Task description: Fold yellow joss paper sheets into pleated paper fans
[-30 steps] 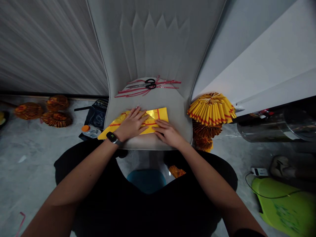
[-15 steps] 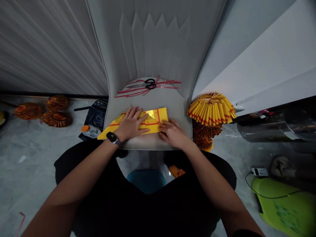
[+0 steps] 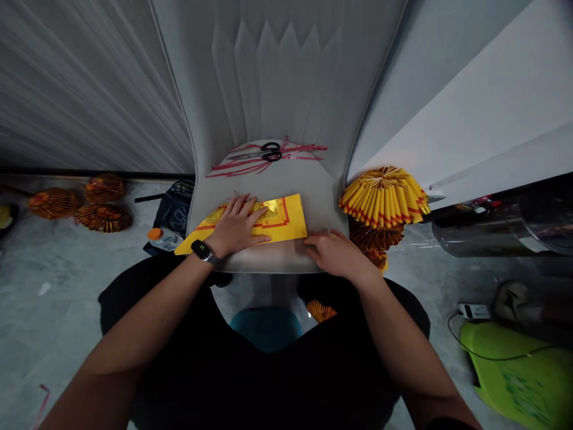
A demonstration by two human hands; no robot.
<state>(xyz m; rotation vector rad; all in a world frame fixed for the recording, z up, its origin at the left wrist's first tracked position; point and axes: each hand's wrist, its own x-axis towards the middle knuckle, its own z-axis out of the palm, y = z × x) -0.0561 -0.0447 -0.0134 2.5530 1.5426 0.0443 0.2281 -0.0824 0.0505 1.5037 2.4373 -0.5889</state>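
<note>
On the seat of a grey chair lies a folded sheet of yellow paper point(image 3: 293, 218) with red lines and a gold foil patch. Its left end tapers to a slanted point. My left hand point(image 3: 235, 228) presses flat on the paper, fingers spread, with a watch point(image 3: 201, 249) on that wrist. At the lower right corner of the sheet, my right hand point(image 3: 335, 252) has its fingers closed on the edge; the fingertips are partly hidden. Farther back on the seat, black-handled scissors point(image 3: 271, 151) rest across several red plastic strips point(image 3: 233, 174).
Pleated yellow paper fans point(image 3: 384, 194) are stacked right of the chair. More gold fans point(image 3: 104, 217) lie on the floor at left, near a dark bag point(image 3: 179, 206) and an orange-capped bottle point(image 3: 165, 239). A green stool point(image 3: 514, 370) and someone's shoe point(image 3: 513, 300) are at right.
My right hand has slid from lying on the paper's right end to its lower right corner, fingers now curled. My left hand stays pressed on the sheet.
</note>
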